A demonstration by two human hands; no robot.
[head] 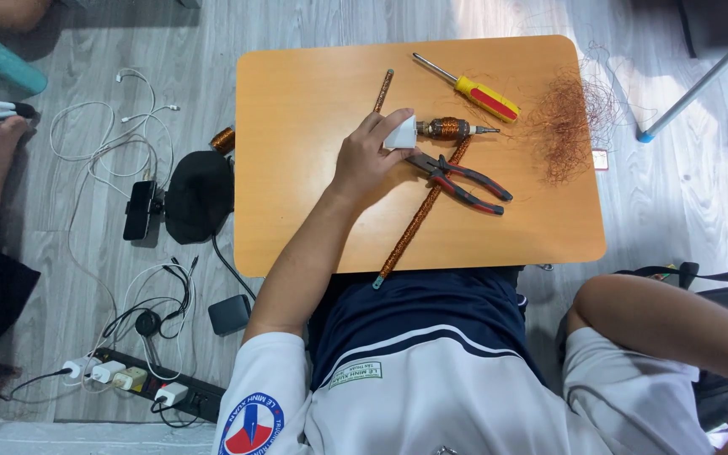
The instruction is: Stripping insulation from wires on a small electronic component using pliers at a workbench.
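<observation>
The left hand (370,156) rests on the small orange desk (297,219), fingers curled around the white end of a little motor core (431,129) with copper winding and a thin shaft pointing away from the palm. The right hand is out of sight; I cannot tell what it is doing. Just beyond the fingers lie red-handled pliers (463,182), crossing a long copper-wrapped rod (419,215) that runs back toward the person's lap. Farther out sits a yellow screwdriver (472,90), and past that a loose tangle of copper wire (568,126) at the desk's far edge. To my eye, the grip covers only the white cap, so the core could roll or twist free, and stray wire could snag and spill off the desk.
</observation>
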